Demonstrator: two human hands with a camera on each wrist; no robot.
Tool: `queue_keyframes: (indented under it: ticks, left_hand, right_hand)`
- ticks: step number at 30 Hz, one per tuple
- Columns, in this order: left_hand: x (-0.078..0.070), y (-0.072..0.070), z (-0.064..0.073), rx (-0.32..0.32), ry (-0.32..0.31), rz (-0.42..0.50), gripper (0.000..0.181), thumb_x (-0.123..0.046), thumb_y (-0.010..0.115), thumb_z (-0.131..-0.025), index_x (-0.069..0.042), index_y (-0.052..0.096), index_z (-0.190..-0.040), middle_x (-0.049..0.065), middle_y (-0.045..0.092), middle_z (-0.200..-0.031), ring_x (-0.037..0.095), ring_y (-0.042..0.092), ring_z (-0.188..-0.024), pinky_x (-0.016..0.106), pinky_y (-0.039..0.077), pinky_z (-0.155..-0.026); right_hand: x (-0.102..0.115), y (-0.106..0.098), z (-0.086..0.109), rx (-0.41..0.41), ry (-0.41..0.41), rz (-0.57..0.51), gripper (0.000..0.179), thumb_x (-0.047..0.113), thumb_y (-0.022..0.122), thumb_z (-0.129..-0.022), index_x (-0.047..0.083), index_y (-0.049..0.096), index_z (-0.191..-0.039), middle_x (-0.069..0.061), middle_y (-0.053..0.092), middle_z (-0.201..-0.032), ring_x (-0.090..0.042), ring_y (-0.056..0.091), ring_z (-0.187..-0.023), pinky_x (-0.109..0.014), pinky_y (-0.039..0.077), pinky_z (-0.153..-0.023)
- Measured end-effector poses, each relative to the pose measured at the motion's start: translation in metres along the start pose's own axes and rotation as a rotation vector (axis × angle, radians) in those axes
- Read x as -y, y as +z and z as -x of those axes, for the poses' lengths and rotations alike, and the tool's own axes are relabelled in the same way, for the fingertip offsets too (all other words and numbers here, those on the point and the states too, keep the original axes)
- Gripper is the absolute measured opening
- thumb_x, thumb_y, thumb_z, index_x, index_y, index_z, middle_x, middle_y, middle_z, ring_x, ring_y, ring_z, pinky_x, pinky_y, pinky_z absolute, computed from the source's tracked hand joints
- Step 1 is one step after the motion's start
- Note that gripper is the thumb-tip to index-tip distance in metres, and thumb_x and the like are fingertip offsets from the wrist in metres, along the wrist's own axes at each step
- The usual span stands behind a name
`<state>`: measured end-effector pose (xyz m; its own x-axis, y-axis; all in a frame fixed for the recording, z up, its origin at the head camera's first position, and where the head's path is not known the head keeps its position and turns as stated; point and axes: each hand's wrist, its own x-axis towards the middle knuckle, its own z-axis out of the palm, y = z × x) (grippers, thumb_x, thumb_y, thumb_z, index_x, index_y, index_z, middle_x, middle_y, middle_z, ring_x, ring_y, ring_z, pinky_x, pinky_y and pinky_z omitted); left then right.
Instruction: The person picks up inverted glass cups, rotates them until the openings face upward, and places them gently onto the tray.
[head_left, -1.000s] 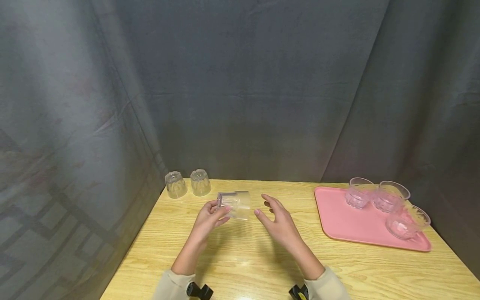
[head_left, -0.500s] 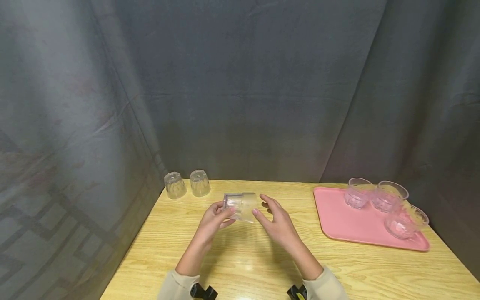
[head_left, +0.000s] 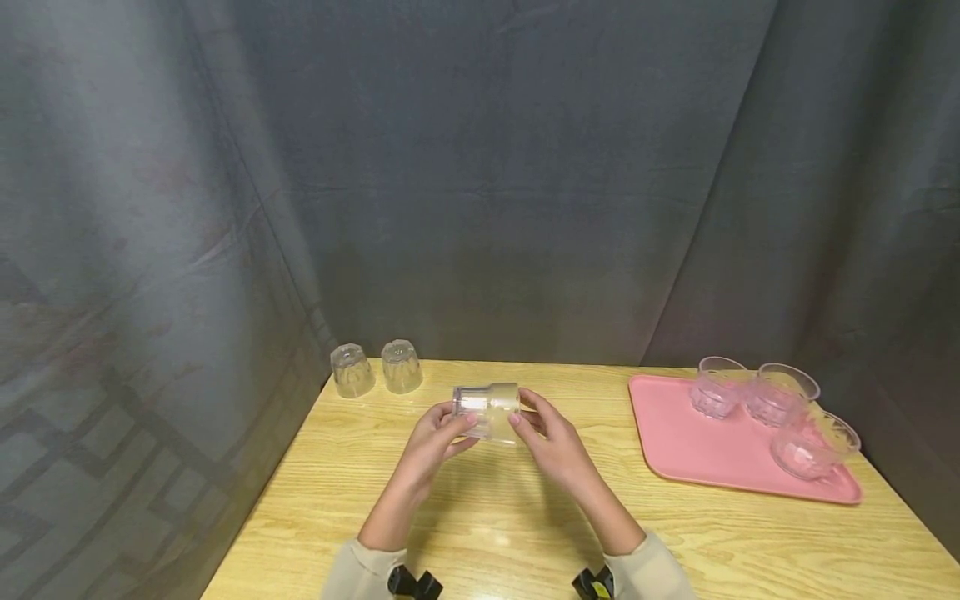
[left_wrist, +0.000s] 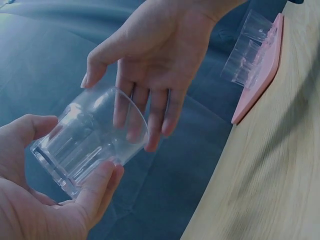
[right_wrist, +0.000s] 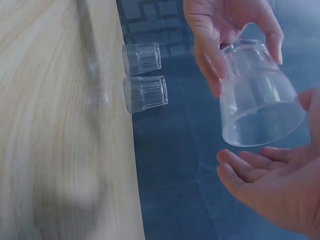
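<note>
Clear tumbler point(head_left: 478, 403): see-through, glossy, ribbed with facets near the base, smooth-walled and wider toward the round rim; held sideways above the wood-grain table point(head_left: 487, 521). Your left hand point(head_left: 429, 443) grips its base half between thumb and fingers. Your right hand point(head_left: 558, 448) is wide at the rim; thumb contact, cannot tell. Far left: two inverted faceted tumblers point(head_left: 402, 368). Right: flat pink tray point(head_left: 701, 443), rounded corners.
</note>
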<state>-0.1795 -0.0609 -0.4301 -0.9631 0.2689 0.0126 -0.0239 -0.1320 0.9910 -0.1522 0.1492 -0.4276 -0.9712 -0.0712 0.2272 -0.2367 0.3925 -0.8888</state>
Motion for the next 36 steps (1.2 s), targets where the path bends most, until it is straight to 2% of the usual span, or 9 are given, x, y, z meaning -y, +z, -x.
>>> queue_keyframes:
  ticks: [8,15,19,29,33,36]
  left_hand:
    - [-0.002,0.01,-0.003,0.004,0.002,0.03,0.064,-0.021,0.068,-0.095,0.012,0.039,-0.141,0.025,0.059,-0.13,0.025,0.065,-0.113,0.04,0.054,-0.099]
    - [-0.001,0.017,-0.006,0.017,-0.009,0.034,0.066,-0.023,0.069,-0.094,0.011,0.038,-0.141,0.024,0.059,-0.131,0.026,0.064,-0.114,0.04,0.053,-0.1]
    - [-0.001,0.02,-0.007,0.019,-0.011,0.03,0.067,-0.024,0.07,-0.094,0.011,0.038,-0.141,0.025,0.058,-0.132,0.027,0.064,-0.115,0.04,0.053,-0.1]
    - [0.001,0.03,-0.012,0.051,-0.004,0.042,0.07,-0.025,0.07,-0.094,0.013,0.035,-0.143,0.026,0.057,-0.132,0.027,0.064,-0.115,0.041,0.053,-0.1]
    - [0.002,0.035,-0.014,0.054,-0.003,0.065,0.068,-0.023,0.07,-0.094,0.012,0.036,-0.142,0.025,0.058,-0.13,0.025,0.065,-0.112,0.041,0.053,-0.1]
    - [0.003,0.039,-0.016,0.052,-0.006,0.08,0.067,-0.022,0.071,-0.093,0.012,0.037,-0.14,0.024,0.059,-0.128,0.024,0.066,-0.11,0.04,0.053,-0.1]
  right_hand:
    - [-0.005,-0.003,-0.004,0.022,0.071,-0.075,0.061,0.044,0.052,-0.105,0.012,0.041,-0.155,-0.019,0.056,-0.144,-0.039,0.057,-0.128,-0.059,0.045,-0.105]
    - [-0.007,-0.006,-0.005,0.022,0.045,-0.137,0.055,0.03,0.048,-0.108,0.004,0.037,-0.155,-0.02,0.055,-0.14,-0.033,0.066,-0.115,-0.053,0.049,-0.101]
    - [-0.008,-0.008,-0.005,0.017,0.042,-0.14,0.054,0.028,0.048,-0.108,0.003,0.037,-0.155,-0.02,0.056,-0.138,-0.032,0.066,-0.112,-0.051,0.05,-0.098]
    - [-0.013,-0.017,-0.003,0.009,0.086,-0.115,0.058,0.035,0.045,-0.109,0.008,0.032,-0.158,-0.019,0.064,-0.127,-0.034,0.065,-0.112,-0.056,0.05,-0.097]
    - [-0.013,-0.021,-0.002,0.006,0.092,-0.112,0.058,0.036,0.043,-0.109,0.007,0.032,-0.158,-0.02,0.061,-0.131,-0.034,0.064,-0.114,-0.059,0.047,-0.1]
    - [-0.014,-0.024,0.0,-0.01,0.093,-0.116,0.057,0.034,0.044,-0.109,0.007,0.033,-0.157,-0.021,0.063,-0.127,-0.034,0.065,-0.113,-0.061,0.044,-0.103]
